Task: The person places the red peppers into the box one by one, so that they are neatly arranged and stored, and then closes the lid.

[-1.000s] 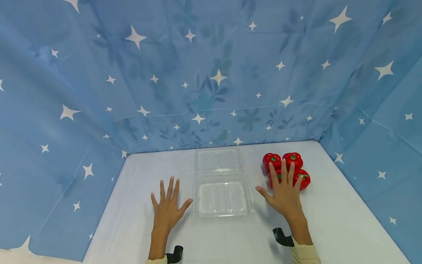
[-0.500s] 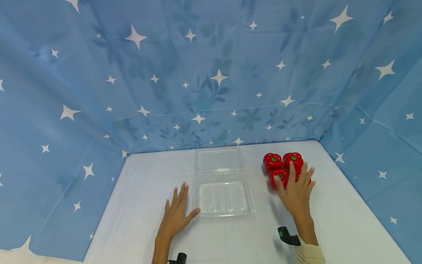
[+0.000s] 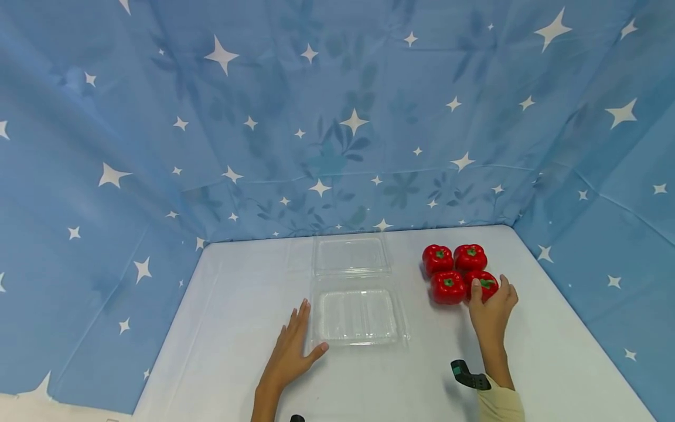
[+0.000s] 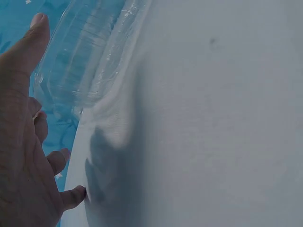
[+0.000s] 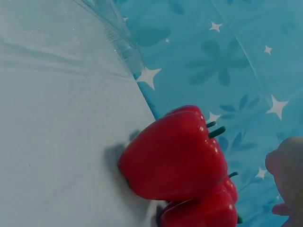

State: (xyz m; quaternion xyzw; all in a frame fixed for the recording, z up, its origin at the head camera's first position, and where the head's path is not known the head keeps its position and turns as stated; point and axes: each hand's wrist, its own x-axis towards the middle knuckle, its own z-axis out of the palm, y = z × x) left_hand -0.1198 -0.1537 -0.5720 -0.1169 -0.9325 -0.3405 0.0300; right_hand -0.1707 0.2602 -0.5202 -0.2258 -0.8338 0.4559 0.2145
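Above the front right red pepper (image 3: pixel 481 282), the right hand (image 3: pixel 490 308) bends its thumb and fingers over the top and right side. The right wrist view shows a gap between the hand (image 5: pixel 291 177) and the nearest peppers (image 5: pixel 175 158), so no grip is visible. The left hand (image 3: pixel 289 354) stays beside the lower left side of a clear plastic container (image 3: pixel 358 316), fingers extended and thumb spread, holding nothing. In the left wrist view, the hand (image 4: pixel 23 142) casts a shadow on the table, with the container (image 4: pixel 78 71) beyond the thumb.
Three other red peppers (image 3: pixel 437 259) sit against one another in the cluster at the back right. The container's raised or folded-back lid (image 3: pixel 350 256) lies behind its base. Blue star-patterned cloth (image 3: pixel 327 146) surrounds the white table (image 3: pixel 237 281) at the back and sides.
The right hand has moved right, its fingers now bent at the front right pepper. The left hand has moved right and nearer the person, turning toward the container. The view has shifted slightly.
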